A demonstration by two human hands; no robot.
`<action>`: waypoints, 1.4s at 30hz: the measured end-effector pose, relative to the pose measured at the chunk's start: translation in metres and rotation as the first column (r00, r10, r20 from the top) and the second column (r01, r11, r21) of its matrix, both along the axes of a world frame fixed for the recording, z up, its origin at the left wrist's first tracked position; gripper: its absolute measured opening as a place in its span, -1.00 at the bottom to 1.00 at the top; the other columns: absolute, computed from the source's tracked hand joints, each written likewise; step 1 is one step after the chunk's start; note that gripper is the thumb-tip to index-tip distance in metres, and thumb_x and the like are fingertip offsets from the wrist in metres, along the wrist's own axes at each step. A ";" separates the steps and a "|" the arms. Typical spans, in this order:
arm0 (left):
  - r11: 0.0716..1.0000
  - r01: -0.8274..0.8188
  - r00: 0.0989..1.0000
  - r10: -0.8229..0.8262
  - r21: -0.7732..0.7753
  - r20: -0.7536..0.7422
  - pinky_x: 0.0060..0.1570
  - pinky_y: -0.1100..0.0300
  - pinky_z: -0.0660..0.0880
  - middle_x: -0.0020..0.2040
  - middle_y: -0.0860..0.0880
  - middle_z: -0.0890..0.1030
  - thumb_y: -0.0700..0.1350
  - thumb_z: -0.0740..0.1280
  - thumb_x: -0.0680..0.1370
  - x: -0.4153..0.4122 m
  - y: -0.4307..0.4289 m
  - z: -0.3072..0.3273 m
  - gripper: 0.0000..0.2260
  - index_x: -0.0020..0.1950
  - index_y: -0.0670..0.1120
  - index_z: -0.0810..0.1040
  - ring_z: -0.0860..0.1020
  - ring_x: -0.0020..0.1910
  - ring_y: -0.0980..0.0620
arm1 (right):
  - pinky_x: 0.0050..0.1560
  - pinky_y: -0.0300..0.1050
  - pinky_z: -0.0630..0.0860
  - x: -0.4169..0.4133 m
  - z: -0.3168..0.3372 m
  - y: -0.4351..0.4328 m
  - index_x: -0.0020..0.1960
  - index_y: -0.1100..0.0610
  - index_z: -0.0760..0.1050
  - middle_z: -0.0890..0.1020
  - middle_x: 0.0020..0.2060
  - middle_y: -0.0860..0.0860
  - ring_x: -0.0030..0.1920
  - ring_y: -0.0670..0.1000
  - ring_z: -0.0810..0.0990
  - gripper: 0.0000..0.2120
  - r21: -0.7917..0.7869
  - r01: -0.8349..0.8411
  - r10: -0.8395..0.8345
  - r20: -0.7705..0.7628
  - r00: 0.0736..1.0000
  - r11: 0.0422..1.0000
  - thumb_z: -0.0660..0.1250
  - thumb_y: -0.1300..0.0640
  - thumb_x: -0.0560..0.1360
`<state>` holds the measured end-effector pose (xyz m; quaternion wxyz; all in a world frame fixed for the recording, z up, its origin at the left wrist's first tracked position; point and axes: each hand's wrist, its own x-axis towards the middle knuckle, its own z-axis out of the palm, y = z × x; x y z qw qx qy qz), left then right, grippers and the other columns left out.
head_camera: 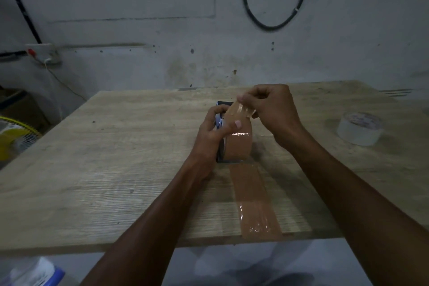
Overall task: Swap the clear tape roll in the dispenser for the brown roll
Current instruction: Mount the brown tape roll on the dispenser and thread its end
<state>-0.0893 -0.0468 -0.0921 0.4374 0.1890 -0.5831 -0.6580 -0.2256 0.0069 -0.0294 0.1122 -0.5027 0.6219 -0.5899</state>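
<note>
Head view: my left hand (pixel 214 126) clamps the dispenser (pixel 221 121) and brown roll (pixel 239 144), my right hand (pixel 270 109) pinches the tape end (pixel 239 108); I'd pull straight, keeping it flat.

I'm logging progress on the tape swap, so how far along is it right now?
Done: the clear roll lies out on the table, and the brown roll sits in the dispenser. In hand: the left hand steadies the dispenser while the right hand pulls the brown tape's free end. Left: threading that end, it seems.
</note>
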 end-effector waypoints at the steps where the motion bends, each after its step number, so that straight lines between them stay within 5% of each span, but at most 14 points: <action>1: 1.000 -0.001 1.000 0.000 -0.014 -0.018 -0.22 0.03 0.58 0.15 -0.12 0.58 -0.08 0.49 0.37 0.000 0.000 -0.001 -0.56 0.22 0.02 0.48 0.62 -0.01 -0.11 | -0.13 -0.05 0.65 0.000 -0.001 -0.001 -0.17 0.08 0.67 0.71 -0.25 0.00 -0.19 -0.03 0.70 -0.92 0.000 0.015 -0.015 0.028 1.000 1.000 0.47 0.09 0.48; 5: 0.999 -0.035 0.999 0.034 -0.014 -0.041 -0.09 -0.01 0.61 0.38 -0.18 0.41 -0.04 0.54 0.26 0.002 -0.003 -0.003 -0.17 0.43 0.28 0.24 0.54 0.24 -0.23 | -0.14 0.07 0.70 0.005 -0.005 -0.006 -0.18 0.13 0.66 0.72 -0.20 0.07 -0.17 0.02 0.73 -0.89 0.000 0.017 -0.017 0.188 0.982 1.000 0.46 0.12 0.50; 9: 0.999 -0.039 0.997 0.041 0.028 -0.071 -0.08 -0.03 0.60 0.42 -0.17 0.39 -0.05 0.53 0.23 0.005 -0.005 -0.003 -0.05 0.52 0.26 0.13 0.51 0.28 -0.24 | -0.10 0.10 0.70 0.013 -0.003 -0.008 -0.14 0.17 0.65 0.72 -0.18 0.11 -0.16 0.04 0.73 -0.90 -0.010 0.010 -0.007 0.237 0.971 1.000 0.44 0.15 0.51; 14: 0.975 0.111 0.974 -0.069 0.192 -0.214 0.05 -0.17 0.49 0.32 -0.31 0.50 0.06 0.41 0.47 0.007 -0.003 0.001 -0.38 0.48 -0.07 0.33 0.57 0.08 -0.24 | -0.15 0.10 0.70 0.021 -0.006 -0.005 -0.19 0.12 0.63 0.72 -0.22 0.07 -0.22 0.04 0.72 -0.86 0.070 -0.003 -0.005 0.107 0.994 0.998 0.42 0.11 0.53; 19: 0.949 0.135 0.977 -0.080 0.286 -0.196 -0.05 -0.19 0.52 0.18 -0.27 0.60 -0.06 0.41 0.53 0.005 -0.003 0.002 -0.54 0.39 0.04 0.34 0.65 -0.10 -0.22 | -0.27 -0.12 0.65 0.028 -0.006 0.000 -0.17 0.12 0.61 0.70 -0.24 0.03 -0.28 -0.04 0.70 -0.87 0.084 -0.030 0.027 0.039 0.999 0.996 0.41 0.11 0.54; 23: 0.941 0.048 0.990 -0.001 0.335 -0.138 -0.11 -0.13 0.55 0.21 -0.42 0.52 -0.14 0.48 0.41 0.006 -0.005 0.002 -0.43 0.36 -0.02 0.36 0.57 -0.12 -0.23 | -0.12 0.06 0.69 0.029 -0.007 0.000 -0.18 0.12 0.63 0.70 -0.24 0.02 -0.22 -0.01 0.70 -0.86 0.090 0.000 -0.001 0.015 1.000 0.996 0.42 0.11 0.53; 34: 0.969 -0.095 0.983 0.128 0.229 -0.132 -0.24 -0.02 0.61 0.02 -0.23 0.58 -0.16 0.46 0.32 0.006 -0.007 0.003 -0.45 0.28 -0.13 0.38 0.62 -0.24 -0.07 | -0.04 0.09 0.69 0.031 -0.011 0.000 -0.21 0.16 0.63 0.71 -0.24 0.08 -0.21 0.01 0.72 -0.88 0.141 0.051 -0.081 0.218 0.973 0.989 0.41 0.22 0.50; 42: 0.970 -0.157 0.977 0.180 0.183 -0.115 -0.30 0.09 0.59 -0.01 -0.16 0.58 -0.17 0.41 0.33 0.006 -0.005 0.004 -0.41 0.34 -0.17 0.35 0.64 -0.27 0.04 | -0.04 0.08 0.68 0.032 -0.013 -0.004 -0.21 0.22 0.63 0.70 -0.26 0.11 -0.21 0.03 0.71 -0.85 0.188 0.069 -0.109 0.211 0.971 0.980 0.41 0.19 0.50</action>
